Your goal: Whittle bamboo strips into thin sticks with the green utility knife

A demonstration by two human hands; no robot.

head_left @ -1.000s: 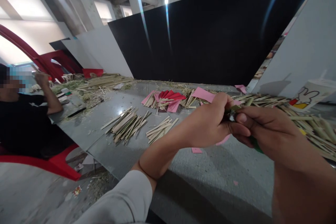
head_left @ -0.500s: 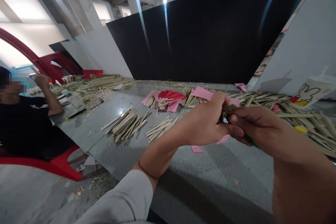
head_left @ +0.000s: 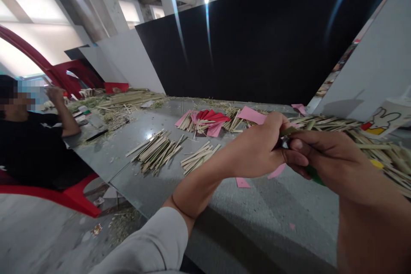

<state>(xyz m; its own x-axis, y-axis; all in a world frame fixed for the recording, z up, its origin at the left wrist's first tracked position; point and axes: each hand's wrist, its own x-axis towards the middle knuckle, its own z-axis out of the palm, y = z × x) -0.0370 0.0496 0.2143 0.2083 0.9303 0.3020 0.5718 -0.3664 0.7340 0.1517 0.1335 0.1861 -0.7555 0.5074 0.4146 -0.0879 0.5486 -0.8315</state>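
With left hand (head_left: 250, 152) and right hand (head_left: 334, 158) closed together, grips an olive strip (head_left: 289, 130) between them above the bench (head_left: 272, 205) — probably for steadiness against a green object (head_left: 316, 175), partly hidden in right hand. Has cut sticks (head_left: 156, 154) leftward in loose piles, likely for easy reach.

Both hands (head_left: 298, 154) together, fingers curled
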